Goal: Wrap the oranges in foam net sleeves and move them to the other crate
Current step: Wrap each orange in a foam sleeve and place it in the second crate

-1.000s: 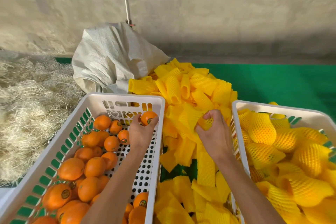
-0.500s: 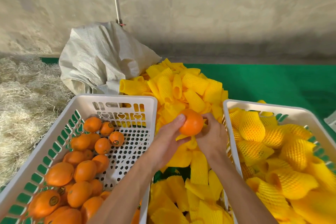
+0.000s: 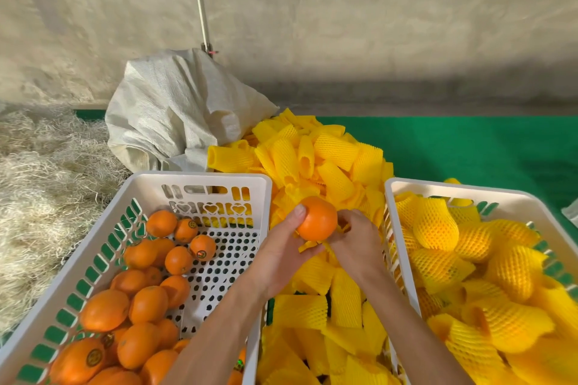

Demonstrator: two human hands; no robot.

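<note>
Head view, from largest to smallest: the grey wall (image 3: 344, 25) fills everything toward twelve o'clock, with the green mat (image 3: 469, 147) below it and a bed of pale straw (image 3: 40, 184) out at nine o'clock. A white woven sack (image 3: 175, 109) slumps at eleven o'clock. My left crate (image 3: 200, 187) sits at seven o'clock holding bare oranges (image 3: 137, 306); my right crate (image 3: 453, 194) at four o'clock is heaped with wrapped oranges (image 3: 434, 225). Between the crates, running from twelve down to six o'clock, lies the pile of loose foam sleeves (image 3: 334, 150). At the centre, over that pile, my left hand (image 3: 281, 256) grips one orange (image 3: 316, 218), thumb on its upper left side and fingers curled beneath. My right hand (image 3: 356, 244) is just beside it at three o'clock, fingers bent and pinching a yellow sleeve (image 3: 309, 245) that shows under the fruit.
</note>
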